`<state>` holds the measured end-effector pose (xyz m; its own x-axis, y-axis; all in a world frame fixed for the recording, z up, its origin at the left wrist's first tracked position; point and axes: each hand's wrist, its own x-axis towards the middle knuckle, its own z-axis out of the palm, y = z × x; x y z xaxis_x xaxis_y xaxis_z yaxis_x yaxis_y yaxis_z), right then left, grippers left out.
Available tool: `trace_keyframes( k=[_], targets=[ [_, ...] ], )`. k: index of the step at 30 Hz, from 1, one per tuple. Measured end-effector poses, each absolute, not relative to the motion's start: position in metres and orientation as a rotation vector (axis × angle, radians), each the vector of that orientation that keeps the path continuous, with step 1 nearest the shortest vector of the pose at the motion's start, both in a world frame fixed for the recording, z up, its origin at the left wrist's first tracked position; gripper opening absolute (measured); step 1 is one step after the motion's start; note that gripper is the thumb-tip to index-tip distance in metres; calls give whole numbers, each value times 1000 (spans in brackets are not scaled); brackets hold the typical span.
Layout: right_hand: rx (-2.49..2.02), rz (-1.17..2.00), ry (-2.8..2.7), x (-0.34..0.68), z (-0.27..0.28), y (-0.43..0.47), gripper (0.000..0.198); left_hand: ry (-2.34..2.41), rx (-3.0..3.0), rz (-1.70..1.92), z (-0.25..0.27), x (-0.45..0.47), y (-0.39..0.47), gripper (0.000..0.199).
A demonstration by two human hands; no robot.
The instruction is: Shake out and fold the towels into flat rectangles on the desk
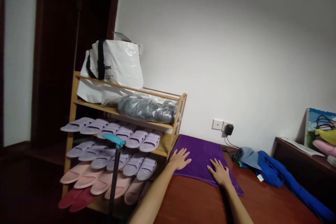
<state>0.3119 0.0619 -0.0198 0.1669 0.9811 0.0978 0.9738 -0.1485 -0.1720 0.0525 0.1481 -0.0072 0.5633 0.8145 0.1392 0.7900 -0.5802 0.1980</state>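
A purple cloth lies spread on the reddish-brown wooden table, against the wall. On its left part rests my left hand, palm down with the fingers spread. My right hand lies flat on the right part, its fingers also apart. Neither hand grips anything. One corner of the cloth reaches out past my right wrist, toward the table's near side.
Left of the table stands a wooden shoe rack with several slippers, a white bag and a plastic-wrapped grey bundle. A blue-topped pole rises before it. Blue cloth lies right; a black plug sits in the wall.
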Motion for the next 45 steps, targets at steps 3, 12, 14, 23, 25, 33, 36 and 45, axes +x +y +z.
trace_keyframes(
  k=[3, 12, 14, 23, 25, 33, 36, 45],
  targets=[
    [-2235, 47, -1895, 313, -19, 61, 66, 1381, 2677, 325, -7, 53, 148, 64],
    [-2243, 18, -1884, 311, -19, 58, 65, 1375, 2681, 336, -9, 53, 150, 64],
    [-2267, 3, -1856, 310, -21, 57, 66, 1376, 2679, 334, -9, 53, 150, 64],
    [-2389, 28, -1687, 320, -12, 74, 80, 1388, 2686, 364, -9, 54, 146, 64],
    [-2398, -30, -1651, 326, -8, 83, 76, 1390, 2690, 374, -10, 53, 145, 64],
    [-2429, 51, -1742, 349, -30, 98, 77, 1394, 2700, 386, -14, 53, 146, 64],
    [-2404, -85, -1742, 352, -29, 96, 72, 1386, 2699, 390, -15, 53, 147, 64],
    [-2385, -651, -1322, 395, 1, 70, 58, 1398, 2705, 402, -13, 52, 143, 64]
  ],
)
